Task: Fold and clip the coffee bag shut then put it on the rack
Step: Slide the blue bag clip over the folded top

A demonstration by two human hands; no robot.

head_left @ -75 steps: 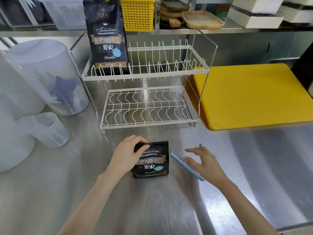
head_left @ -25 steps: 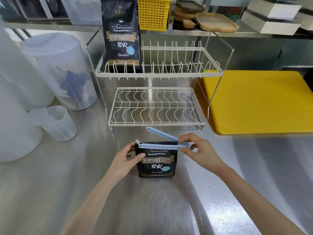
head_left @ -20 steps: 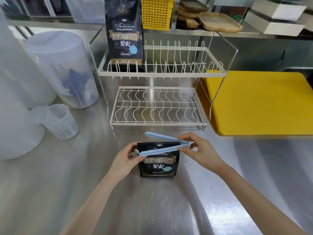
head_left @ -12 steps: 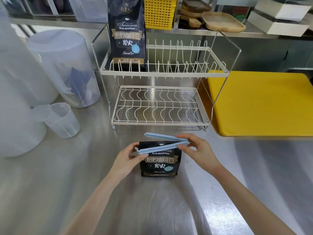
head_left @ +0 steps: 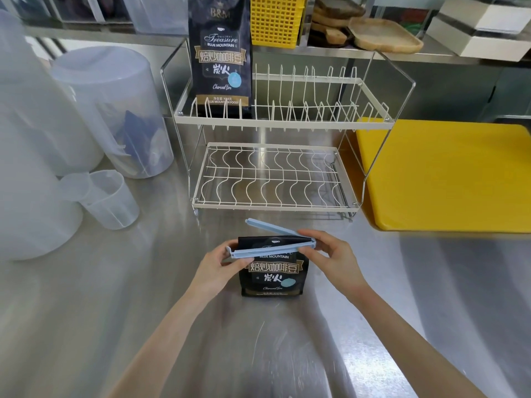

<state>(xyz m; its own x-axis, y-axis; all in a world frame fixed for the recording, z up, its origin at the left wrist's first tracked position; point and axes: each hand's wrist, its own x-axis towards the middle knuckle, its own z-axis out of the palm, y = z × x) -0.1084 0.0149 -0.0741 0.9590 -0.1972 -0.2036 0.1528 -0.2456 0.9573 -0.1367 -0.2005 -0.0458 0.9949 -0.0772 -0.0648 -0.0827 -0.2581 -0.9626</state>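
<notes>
A folded coffee bag (head_left: 274, 271) stands near the counter's (head_left: 115, 297) front edge, before the rack (head_left: 275, 122), as the left hand (head_left: 221, 264) pinches the open clip's (head_left: 273, 248) free end and the right hand (head_left: 330, 254) its hinge, long axis running left-right across the fold.

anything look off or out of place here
Nothing is spilled or damaged. The one unfinished thing is the blue clip: it is open in a V over the folded top of the coffee bag on the counter, its two arms apart at the left end. The left hand and right hand hold its ends.
</notes>
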